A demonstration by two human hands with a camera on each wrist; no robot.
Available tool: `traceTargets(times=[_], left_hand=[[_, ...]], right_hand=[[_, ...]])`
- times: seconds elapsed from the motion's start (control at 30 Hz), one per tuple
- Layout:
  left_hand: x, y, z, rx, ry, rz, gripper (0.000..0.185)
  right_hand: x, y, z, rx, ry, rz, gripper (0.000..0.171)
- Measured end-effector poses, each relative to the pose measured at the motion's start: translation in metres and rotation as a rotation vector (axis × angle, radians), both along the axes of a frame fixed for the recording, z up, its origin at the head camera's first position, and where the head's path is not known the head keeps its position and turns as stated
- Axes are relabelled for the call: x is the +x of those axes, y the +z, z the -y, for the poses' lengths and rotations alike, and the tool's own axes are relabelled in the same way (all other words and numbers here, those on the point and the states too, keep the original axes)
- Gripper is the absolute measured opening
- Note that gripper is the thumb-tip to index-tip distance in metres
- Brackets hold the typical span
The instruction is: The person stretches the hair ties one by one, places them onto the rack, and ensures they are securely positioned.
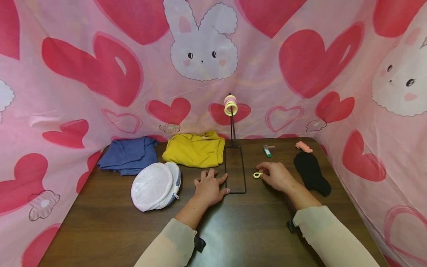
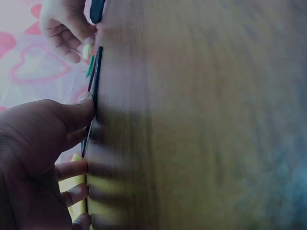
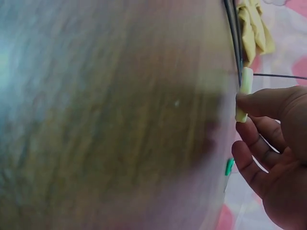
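Left hand: the left hand point(image 1: 209, 186) lies flat on the wooden table point(image 1: 110, 230), fingers spread, thumb tip pressed on the near left edge of the wire stand base point(image 1: 235, 170).
Right hand: the right hand point(image 1: 277, 175) pinches a small pale yellow hair tie point(image 1: 257, 175) between thumb and forefinger, just off the base's right rail, at 3 o'clock from the left hand.
Mesh laundry bag: the white mesh laundry bag point(image 1: 155, 185) sits at 9 o'clock from the left hand.
Black sock: the black sock point(image 1: 311, 172) lies at 3 o'clock from the right hand, a pink scrunchie point(image 1: 303, 147) beyond it.
Green key tag: the green key tag point(image 1: 267, 150) lies at 12 o'clock from the right hand.
Folded clothes: the yellow garment point(image 1: 195, 149) and blue garment point(image 1: 128, 155) lie at 11 o'clock.
Stand top: hair ties on the post point(image 1: 231, 105) hang farthest back.
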State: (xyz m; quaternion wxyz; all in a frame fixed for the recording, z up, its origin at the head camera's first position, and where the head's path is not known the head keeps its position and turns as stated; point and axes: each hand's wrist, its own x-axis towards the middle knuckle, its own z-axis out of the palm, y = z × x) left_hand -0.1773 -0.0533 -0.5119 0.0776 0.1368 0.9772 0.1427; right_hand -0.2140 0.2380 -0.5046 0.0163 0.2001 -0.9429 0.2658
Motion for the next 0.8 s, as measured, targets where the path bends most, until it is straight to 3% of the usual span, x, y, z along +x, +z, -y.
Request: traceTargets(times=[0.3,0.5,0.8], left_hand=[[0.000,0.002,-0.001,-0.004,0.010,0.009,0.063],[-0.001,0.000,0.000,-0.004,0.011,0.005,0.063],[0.000,0.000,-0.001,-0.001,0.017,0.013,0.062]], right_hand=[[0.003,0.017,0.009,-0.051,0.001,-0.092,0.023],[0.003,0.033,0.019,-0.112,0.007,-0.210,0.022],[0.004,0.077,0.034,-0.207,0.051,-0.373,0.023]])
